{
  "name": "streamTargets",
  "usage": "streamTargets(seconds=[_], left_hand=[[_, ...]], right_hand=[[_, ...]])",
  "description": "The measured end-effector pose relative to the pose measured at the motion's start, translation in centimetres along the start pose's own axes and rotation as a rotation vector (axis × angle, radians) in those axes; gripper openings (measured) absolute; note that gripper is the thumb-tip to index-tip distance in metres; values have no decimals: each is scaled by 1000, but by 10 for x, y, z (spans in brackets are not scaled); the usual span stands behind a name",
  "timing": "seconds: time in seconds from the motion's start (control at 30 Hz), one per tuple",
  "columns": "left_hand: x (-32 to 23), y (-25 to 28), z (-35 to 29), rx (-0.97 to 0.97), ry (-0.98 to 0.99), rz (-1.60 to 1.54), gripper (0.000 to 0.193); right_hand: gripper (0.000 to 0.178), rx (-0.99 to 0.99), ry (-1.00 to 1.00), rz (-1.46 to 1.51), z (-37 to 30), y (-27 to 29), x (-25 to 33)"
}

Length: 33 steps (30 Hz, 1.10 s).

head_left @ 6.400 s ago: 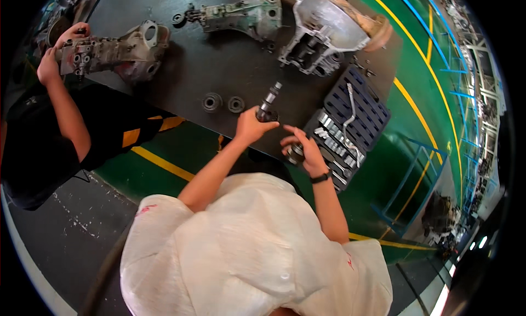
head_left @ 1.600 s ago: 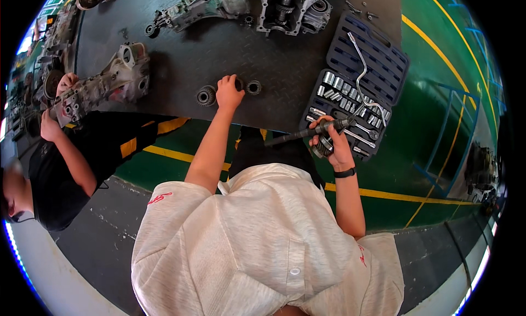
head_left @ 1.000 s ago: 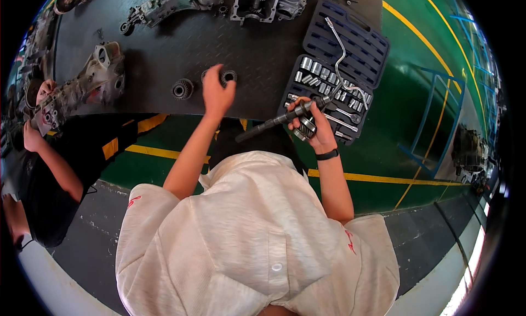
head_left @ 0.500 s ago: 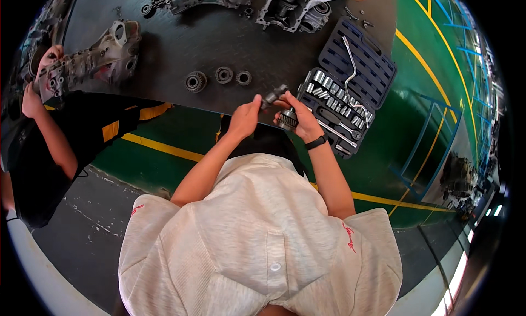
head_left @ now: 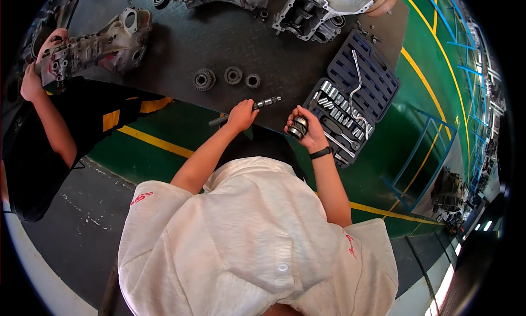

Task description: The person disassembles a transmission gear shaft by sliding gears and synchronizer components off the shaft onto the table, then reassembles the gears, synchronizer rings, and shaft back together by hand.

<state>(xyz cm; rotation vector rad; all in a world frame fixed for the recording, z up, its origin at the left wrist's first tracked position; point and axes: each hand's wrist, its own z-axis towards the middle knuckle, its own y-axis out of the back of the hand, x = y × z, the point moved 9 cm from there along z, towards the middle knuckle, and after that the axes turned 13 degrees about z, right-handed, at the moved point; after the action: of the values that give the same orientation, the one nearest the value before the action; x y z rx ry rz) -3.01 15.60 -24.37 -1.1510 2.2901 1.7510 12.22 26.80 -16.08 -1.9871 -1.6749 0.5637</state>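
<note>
Gripping a stepped steel shaft (head_left: 268, 102) near its mid w/ L hand (head_left: 241, 116), wrapping fingers round it; slanting it over the near edge of the table (head_left: 181, 53). Not telling whether it's touching. Cupping a toothed gear (head_left: 298, 128) in R hand (head_left: 313, 131), just right of the shaft & apart from it, curling fingers round the rim. Prob. feeling heavy for size, both being stiff & hard; poss. slipping if oily. Not looking fragile, tho maybe risking chipped teeth if dropped. Best holding shaft mid-length for balance, gear by outer rim. Showing shiny bands & collars on shaft's upper R end, duller grey at lower L; ridged bands round gear. Seeing three toothed metal rings (head_left: 208, 82) beyond L hand, on dark tabletop w/ fine raised pattern.
</note>
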Motion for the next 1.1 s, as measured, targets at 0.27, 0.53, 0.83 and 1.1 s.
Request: streamTargets(seconds=[0.27,0.53,0.83,1.1], left_hand=[[-5,-1,7,-107,-32,144,25],[-5,0,13,-54,-18,214,27],[-8,0,20,-104,-68,373,29],[-3,1,28,-88,-111,338,34]], right_hand=[[21,-52,19,94,-10,26,4],[25,-40,45,91,-20,26,15],[27,-58,62,59,-23,23,13],[28,-51,63,93,-26,22,10]])
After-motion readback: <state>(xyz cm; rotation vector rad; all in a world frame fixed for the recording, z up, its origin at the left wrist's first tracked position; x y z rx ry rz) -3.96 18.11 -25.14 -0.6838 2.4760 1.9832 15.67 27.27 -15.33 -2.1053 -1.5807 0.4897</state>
